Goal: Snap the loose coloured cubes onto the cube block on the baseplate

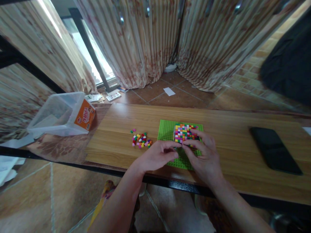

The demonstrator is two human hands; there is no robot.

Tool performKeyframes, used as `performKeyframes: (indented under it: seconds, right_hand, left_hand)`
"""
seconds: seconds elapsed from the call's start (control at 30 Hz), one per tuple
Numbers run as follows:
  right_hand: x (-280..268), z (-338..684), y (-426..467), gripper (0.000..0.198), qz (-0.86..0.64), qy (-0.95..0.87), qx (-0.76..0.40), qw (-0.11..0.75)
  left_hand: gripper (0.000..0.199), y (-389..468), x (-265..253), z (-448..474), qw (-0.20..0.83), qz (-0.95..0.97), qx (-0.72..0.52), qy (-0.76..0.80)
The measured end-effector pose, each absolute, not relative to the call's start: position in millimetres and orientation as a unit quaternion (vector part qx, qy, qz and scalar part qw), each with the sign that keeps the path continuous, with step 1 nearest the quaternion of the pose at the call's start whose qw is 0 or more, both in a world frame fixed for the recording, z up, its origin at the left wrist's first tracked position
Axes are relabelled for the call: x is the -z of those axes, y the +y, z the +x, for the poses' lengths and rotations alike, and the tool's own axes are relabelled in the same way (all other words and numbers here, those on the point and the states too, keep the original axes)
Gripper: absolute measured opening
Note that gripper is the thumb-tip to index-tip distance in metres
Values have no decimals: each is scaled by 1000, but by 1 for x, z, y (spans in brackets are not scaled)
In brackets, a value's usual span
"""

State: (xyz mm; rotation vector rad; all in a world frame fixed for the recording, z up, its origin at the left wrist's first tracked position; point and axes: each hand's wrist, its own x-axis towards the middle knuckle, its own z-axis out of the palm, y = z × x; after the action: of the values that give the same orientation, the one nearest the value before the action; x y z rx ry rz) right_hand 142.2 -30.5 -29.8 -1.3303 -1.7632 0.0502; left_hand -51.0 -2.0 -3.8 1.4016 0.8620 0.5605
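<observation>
At left of frame, the clear box (pixel 60 129) wears an orange label (pixel 85 116) whose white characters we cannot read. Left of centre, loose bricks (pixel 142 140) lie near our left hand (pixel 156 157); a careless sweep could scatter them. Its thumb spreads from its index finger. Right of centre, on the green baseplate (pixel 166 129), uneven pressing could pop pieces off the brick block (pixel 183 132). Our right hand (pixel 204 152) brings thumb and index together; we cannot tell whether they pinch 1 brick. At right, the dark device (pixel 274 150) shows no brand.
</observation>
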Motion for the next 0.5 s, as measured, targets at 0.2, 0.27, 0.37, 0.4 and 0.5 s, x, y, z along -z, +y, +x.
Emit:
performKeyframes:
  seconds: [0.2, 0.27, 0.37, 0.4, 0.5]
  right_hand:
    - [27, 148, -31, 13, -547, -682, -80, 479]
    - [27, 148, -31, 19, -552, -676, -86, 480]
    - [28, 144, -32, 28, -561, -681, -64, 466]
    - [29, 143, -32, 30, -564, -683, -54, 460]
    - [31, 138, -31, 33, -565, -691, -25, 450]
  left_hand:
    - [35, -2, 6, -51, 650, 609, -251, 379]
    - [35, -2, 5, -50, 652, 604, -253, 382]
    - [35, -2, 3, -50, 653, 602, -250, 386]
    - [35, -2, 3, -49, 653, 601, -250, 387]
    - [36, -2, 5, -49, 657, 595, -254, 387]
